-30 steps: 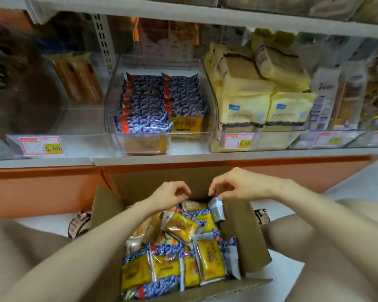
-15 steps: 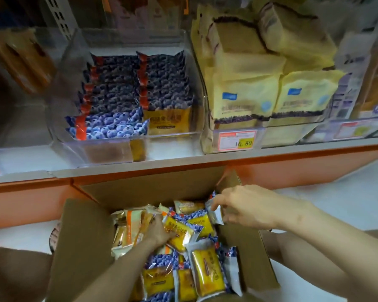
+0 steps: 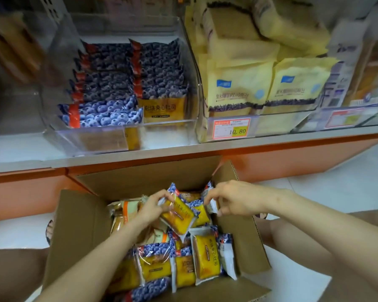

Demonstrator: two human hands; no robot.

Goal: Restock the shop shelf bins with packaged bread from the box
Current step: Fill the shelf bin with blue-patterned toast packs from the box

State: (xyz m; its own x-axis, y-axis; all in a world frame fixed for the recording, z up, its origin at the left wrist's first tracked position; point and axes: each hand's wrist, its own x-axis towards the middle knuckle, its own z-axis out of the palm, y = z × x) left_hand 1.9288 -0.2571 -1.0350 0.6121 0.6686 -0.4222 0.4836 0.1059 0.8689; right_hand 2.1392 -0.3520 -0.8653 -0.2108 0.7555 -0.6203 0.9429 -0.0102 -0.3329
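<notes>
Risen out of the heap since half a second ago, the left hand (image 3: 152, 207) pinches one yellow bread packet (image 3: 180, 214), tilted above the others. Along the shelf (image 3: 183, 150) stands a clear bin (image 3: 164, 135), part-filled with two rows of blueberry-print packets (image 3: 118, 83). Below it, the open cardboard box (image 3: 140, 177) holds the remaining packets (image 3: 203, 260). The right hand (image 3: 236, 201) pinches the sealed end of a second packet (image 3: 212, 207) near the box's far right corner.

A price tag (image 3: 231, 128) on the front of the yellow-pack bin (image 3: 282, 125) reads 10.80.
</notes>
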